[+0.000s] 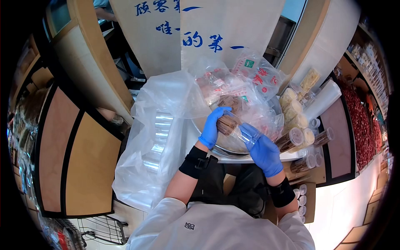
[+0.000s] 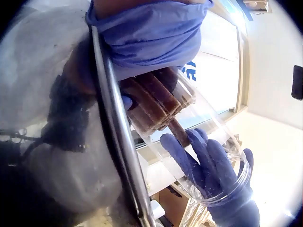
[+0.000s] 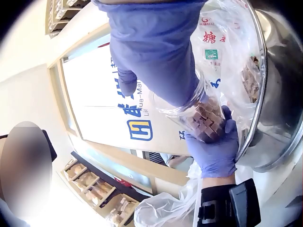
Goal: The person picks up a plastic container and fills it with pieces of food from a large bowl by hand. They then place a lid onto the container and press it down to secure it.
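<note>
My left hand (image 1: 211, 128) grips a tilted clear plastic jar (image 2: 208, 116) around its base end. Thick brown bars (image 2: 154, 99) are bundled inside, and one bar (image 2: 178, 133) juts out past the others towards the mouth. Through that mouth reach the fingers of my right hand (image 1: 266, 156), fairly straight, with their fingertips beside the jutting bar; its thumb stays outside. In the right wrist view the square ends of the bars (image 3: 207, 120) show just beyond the right fingers. The jar is above the near rim of a large metal bowl (image 1: 228, 153). Both hands wear blue gloves.
Printed clear plastic bags (image 1: 260, 79) fill the bowl, with more brown pieces (image 1: 230, 101) among them. To the left, a large translucent bag (image 1: 137, 175) holds stacked clear containers. Filled jars (image 1: 292, 112) crowd the right side. A carton with several jars (image 1: 303, 200) sits below.
</note>
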The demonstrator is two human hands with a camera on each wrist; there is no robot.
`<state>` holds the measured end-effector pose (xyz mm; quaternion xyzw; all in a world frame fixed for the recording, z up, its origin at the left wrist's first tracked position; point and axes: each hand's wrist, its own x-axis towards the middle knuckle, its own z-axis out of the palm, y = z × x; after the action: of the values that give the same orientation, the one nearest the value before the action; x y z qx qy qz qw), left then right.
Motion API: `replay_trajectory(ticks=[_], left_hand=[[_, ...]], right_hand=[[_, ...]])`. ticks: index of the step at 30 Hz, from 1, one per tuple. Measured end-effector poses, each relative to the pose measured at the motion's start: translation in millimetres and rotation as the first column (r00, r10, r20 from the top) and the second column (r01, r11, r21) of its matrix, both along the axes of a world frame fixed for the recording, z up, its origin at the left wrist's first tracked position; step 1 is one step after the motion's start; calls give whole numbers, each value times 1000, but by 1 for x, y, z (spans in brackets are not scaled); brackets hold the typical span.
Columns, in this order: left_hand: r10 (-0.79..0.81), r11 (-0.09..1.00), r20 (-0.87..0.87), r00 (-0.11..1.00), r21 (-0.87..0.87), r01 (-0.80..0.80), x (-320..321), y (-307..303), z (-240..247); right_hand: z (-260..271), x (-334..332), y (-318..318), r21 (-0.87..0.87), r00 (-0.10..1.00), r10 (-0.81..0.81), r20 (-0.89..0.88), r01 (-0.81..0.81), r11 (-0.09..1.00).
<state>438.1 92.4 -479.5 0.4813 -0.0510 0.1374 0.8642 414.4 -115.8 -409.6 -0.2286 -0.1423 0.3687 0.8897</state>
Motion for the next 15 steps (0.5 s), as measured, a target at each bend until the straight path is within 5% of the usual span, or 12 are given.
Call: replay_trajectory(ticks=[10,15], left_hand=[[5,1000,-20,1000,10,-5,-2,0,3],[6,1000,-22,1000,9,-5,-3,-1,5]], right_hand=[[3,-3,1,-25,998,-31,-63,30,999],[5,-1,1,94,992,79,-99,-70,993]])
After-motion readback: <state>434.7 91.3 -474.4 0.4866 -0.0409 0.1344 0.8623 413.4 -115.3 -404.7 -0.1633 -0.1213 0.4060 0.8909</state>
